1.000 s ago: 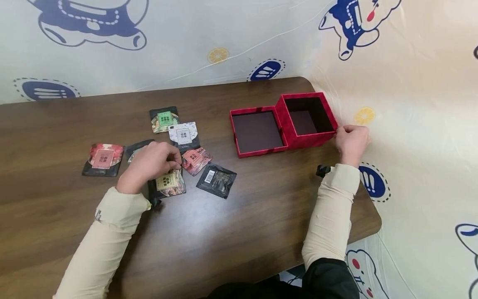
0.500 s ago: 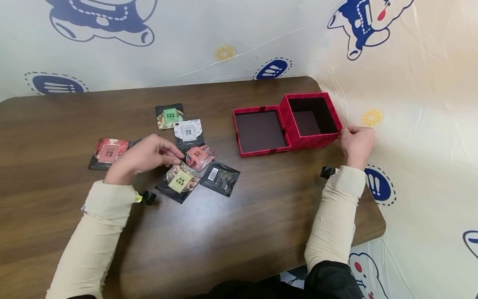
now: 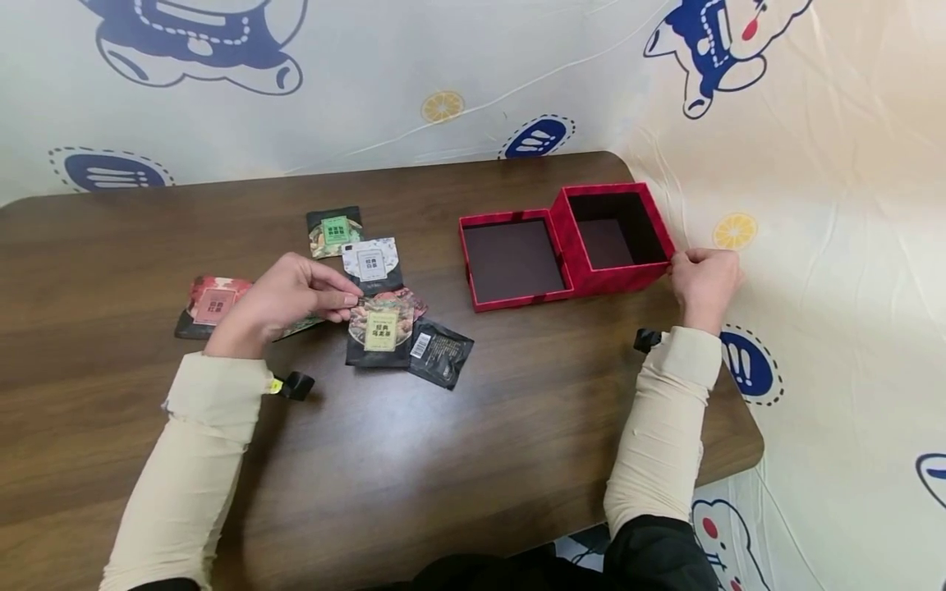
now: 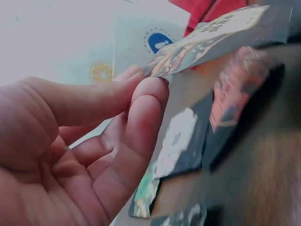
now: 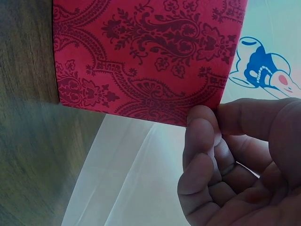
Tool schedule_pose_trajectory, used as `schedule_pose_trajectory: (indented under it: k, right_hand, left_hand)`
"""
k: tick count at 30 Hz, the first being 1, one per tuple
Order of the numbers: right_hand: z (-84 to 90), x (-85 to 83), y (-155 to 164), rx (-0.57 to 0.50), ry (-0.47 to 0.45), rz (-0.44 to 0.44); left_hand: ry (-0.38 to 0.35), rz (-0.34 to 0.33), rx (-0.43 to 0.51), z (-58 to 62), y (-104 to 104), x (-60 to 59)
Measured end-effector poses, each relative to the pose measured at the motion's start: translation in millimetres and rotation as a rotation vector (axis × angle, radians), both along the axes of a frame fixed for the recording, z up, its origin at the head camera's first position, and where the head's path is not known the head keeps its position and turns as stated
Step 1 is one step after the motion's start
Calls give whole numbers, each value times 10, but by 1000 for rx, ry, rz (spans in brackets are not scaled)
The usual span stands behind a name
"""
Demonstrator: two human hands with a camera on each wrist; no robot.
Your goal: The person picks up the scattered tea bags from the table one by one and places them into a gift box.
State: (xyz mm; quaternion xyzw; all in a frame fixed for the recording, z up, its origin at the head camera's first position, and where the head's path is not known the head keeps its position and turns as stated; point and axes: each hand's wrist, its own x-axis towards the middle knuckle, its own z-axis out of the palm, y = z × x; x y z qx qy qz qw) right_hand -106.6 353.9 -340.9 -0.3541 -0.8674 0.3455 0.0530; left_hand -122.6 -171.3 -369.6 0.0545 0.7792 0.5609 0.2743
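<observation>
My left hand (image 3: 284, 300) pinches the upper corner of a tea sachet with a yellow label (image 3: 380, 330). In the left wrist view this sachet (image 4: 216, 35) is raised above the others, held between thumb and forefinger. Beneath it in the head view are a pink-labelled sachet (image 3: 420, 305), partly covered, and a dark sachet with a barcode (image 3: 443, 353). At the table's right, my right hand (image 3: 705, 283) pinches the near right corner of a red box (image 3: 617, 279). The right wrist view shows thumb and fingertips on the edge of the patterned red box (image 5: 150, 61).
The box's red lid (image 3: 517, 304) lies opened to its left, inside up. A green-labelled sachet (image 3: 335, 231) and a white-labelled sachet (image 3: 372, 264) lie behind my left hand. A red-labelled sachet (image 3: 210, 308) is to its left. Printed sheeting (image 3: 458, 49) hangs along the table's back and right.
The left hand's fingers take hold of the yellow-labelled sachet, which has turned upright and shifted right, over part of the pink-labelled one. The right hand stays at the box corner.
</observation>
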Motion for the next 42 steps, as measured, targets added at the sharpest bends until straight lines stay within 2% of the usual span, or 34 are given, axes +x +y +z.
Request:
schedule_pose_trajectory:
  k: [7,14,18,25,31,36,42]
  right_hand:
    - [11,8,17,22,4,9]
    - [18,7,27,-21,-7,8]
    - [22,13,35,-20,1,7]
    - [9,7,20,20,3,19]
    - [21,-2,26,8,17,5]
    - [2,-9,15,-16,35,4]
    - [-7,-14,28,16,57,13]
  left_hand:
    - [-43,155,112,90,177,-68]
    - [-89,291,337,150,458,-210]
    - [-106,293,399,209,675,-321]
    - [-130,269,413,245,959,-467]
    - [-154,275,444,277,1209,-593]
    - [-155,272,414,309,1464,-661]
    - [-164,251,374,354,1778,-725]
